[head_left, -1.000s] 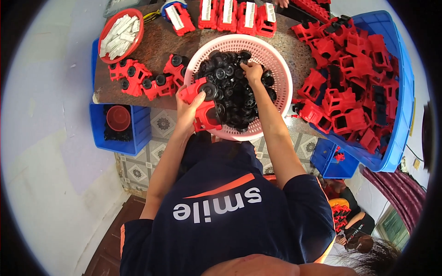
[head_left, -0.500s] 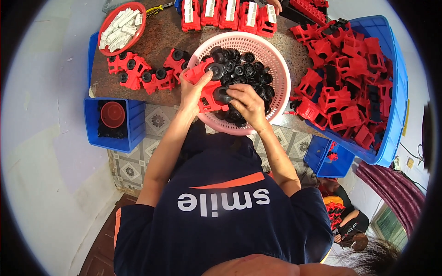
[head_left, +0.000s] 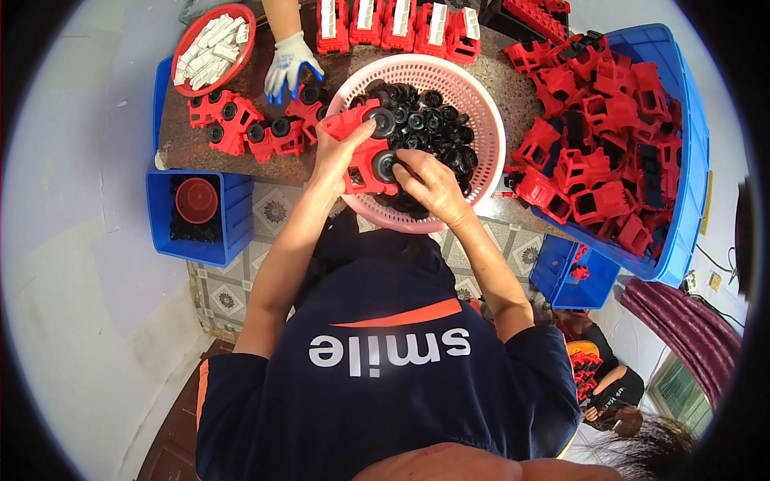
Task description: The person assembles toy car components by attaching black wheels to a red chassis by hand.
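My left hand point(head_left: 330, 163) is closed around a red toy truck body point(head_left: 365, 164), held tilted over the left part of a pink basket point(head_left: 491, 132). One black wheel point(head_left: 381, 123) sits at the body's upper right, near my left thumb. Lower down on the same side is a second black wheel point(head_left: 385, 166). The curled fingers of my right hand point(head_left: 435, 188) are on its right edge. Many loose black wheels point(head_left: 433, 122) fill the basket beneath. Left of the basket, several red truck bodies with wheels point(head_left: 273, 138) lie on the table.
A co-worker's gloved hand point(head_left: 290, 68) reaches over the wheeled trucks. Red trucks with white tops point(head_left: 399, 28) stand in a row behind the basket. A red bowl point(head_left: 183, 50) holds white parts. To the right, a large blue bin point(head_left: 696, 160) is heaped with red bodies.
A co-worker's gloved hand has come in from the far edge above the wheeled trucks. The lower wheel's face now shows more fully, and my right fingers have shifted to its right edge.
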Action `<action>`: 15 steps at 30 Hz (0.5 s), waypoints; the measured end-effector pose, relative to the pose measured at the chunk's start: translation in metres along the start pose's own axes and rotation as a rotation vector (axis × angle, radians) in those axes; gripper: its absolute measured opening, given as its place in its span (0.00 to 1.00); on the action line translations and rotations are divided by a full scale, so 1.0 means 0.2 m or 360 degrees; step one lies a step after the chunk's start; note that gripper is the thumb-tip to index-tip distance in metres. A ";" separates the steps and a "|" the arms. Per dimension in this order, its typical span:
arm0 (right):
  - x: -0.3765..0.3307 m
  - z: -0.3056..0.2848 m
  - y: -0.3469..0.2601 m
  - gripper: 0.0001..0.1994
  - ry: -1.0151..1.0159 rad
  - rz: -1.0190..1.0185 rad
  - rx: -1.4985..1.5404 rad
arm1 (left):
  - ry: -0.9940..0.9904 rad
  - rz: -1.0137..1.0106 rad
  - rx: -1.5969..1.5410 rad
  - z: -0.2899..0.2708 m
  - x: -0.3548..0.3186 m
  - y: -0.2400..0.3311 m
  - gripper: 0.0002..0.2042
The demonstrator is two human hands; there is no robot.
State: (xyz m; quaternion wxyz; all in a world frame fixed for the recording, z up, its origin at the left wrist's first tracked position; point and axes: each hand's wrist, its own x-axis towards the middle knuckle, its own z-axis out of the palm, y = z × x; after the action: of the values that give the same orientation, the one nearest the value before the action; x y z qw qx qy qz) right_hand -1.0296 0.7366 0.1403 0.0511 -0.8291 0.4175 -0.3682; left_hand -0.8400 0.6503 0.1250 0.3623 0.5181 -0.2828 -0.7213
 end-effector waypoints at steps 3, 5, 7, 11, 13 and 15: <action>-0.01 0.01 0.00 0.13 -0.0029 -0.0003 -0.0093 | 0.0162 0.0052 0.0061 0.01 0.00 -0.04 0.42; -0.01 0.02 -0.02 0.16 -0.0077 0.0025 -0.0094 | 0.0186 0.0084 0.0149 0.00 0.02 -0.06 0.42; -0.04 0.05 -0.03 0.15 -0.0102 0.0021 -0.0141 | 0.0208 0.0117 0.0238 -0.01 0.03 -0.08 0.43; -0.05 0.06 -0.05 0.16 -0.0238 0.0375 0.0296 | 0.0284 0.0037 0.0249 -0.05 0.03 -0.12 0.44; -0.08 0.11 -0.04 0.13 -0.0188 0.0526 0.0468 | 0.0326 0.0019 0.0176 -0.05 0.00 -0.12 0.43; -0.10 0.14 -0.05 0.09 -0.0113 0.1177 0.1062 | 0.0288 0.0099 0.0068 -0.03 -0.02 -0.12 0.43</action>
State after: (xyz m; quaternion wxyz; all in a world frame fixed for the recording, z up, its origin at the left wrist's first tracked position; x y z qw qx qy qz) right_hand -1.0122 0.7519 0.1127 0.4551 -0.5759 0.5411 -0.4105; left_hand -0.8384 0.6671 0.1071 0.3975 0.5798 -0.2802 -0.6537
